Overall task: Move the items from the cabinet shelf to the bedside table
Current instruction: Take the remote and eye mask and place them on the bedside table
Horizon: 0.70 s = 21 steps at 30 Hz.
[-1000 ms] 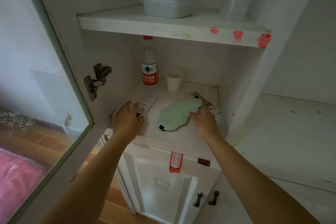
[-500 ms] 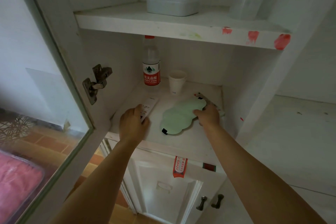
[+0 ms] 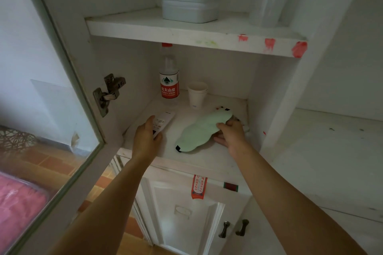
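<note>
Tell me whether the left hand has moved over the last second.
Yes. The left hand has slid farther onto the white remote, toward the water bottle.

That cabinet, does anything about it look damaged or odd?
Yes. The upper shelf's front edge carries red smears toward its right end and a faint green stain near the middle, like paint or crayon. A red paper strip hangs over the lower door. Nothing looks spilled or toppled.

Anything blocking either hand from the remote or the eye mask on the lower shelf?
Nothing visible. The left hand already lies on the white remote, and the right hand is on the green eye mask. The water bottle and paper cups stand behind, clear of both.
</note>
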### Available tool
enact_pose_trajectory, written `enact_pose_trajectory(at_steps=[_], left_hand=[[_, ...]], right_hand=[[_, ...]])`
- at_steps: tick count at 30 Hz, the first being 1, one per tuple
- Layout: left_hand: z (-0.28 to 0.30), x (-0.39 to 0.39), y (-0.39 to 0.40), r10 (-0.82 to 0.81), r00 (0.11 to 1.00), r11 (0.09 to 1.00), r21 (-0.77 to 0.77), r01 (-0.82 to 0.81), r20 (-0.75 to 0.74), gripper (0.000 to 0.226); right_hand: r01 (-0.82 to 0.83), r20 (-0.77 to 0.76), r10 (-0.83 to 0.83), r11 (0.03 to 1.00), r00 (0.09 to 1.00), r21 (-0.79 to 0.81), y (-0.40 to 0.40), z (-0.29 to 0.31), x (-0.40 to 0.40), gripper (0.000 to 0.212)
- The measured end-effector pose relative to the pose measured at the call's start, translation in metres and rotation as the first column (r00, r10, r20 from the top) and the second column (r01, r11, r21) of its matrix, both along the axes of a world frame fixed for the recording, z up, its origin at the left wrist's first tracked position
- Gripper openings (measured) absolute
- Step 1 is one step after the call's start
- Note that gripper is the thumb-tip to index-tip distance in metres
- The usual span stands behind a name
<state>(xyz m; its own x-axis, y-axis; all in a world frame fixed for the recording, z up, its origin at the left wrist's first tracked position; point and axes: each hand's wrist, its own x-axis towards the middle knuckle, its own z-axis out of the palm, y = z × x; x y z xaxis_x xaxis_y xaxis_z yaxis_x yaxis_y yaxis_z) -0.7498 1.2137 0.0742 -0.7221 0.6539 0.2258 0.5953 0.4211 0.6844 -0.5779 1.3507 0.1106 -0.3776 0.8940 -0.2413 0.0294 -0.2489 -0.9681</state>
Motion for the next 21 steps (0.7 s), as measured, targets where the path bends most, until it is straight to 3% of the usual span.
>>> enact_pose_trajectory(at_steps=[4, 12, 16, 21], left_hand=[[0.007, 0.012, -0.012, 0.034, 0.999, 0.998, 0.053, -0.035, 0.034, 0.058], [0.017, 0.043, -0.042, 0.157, 0.987, 0.982, 0.107, -0.154, -0.025, 0.057], [0.021, 0.060, -0.061, 0.190, 0.980, 0.973, 0.140, -0.181, -0.056, 0.054], [0.026, 0.083, -0.086, 0.198, 0.978, 0.965, 0.188, -0.182, -0.071, 0.052]], right_hand=[[-0.029, -0.086, 0.024, 0.998, 0.996, -0.054, -0.009, 0.004, 0.011, 0.013], [-0.129, -0.256, 0.109, 0.990, 0.960, -0.063, -0.030, 0.014, 0.027, 0.034], [-0.197, -0.331, 0.176, 0.980, 0.927, -0.030, -0.048, 0.018, 0.039, 0.020], [-0.230, -0.392, 0.207, 0.973, 0.896, -0.013, -0.072, 0.020, 0.060, 0.023]])
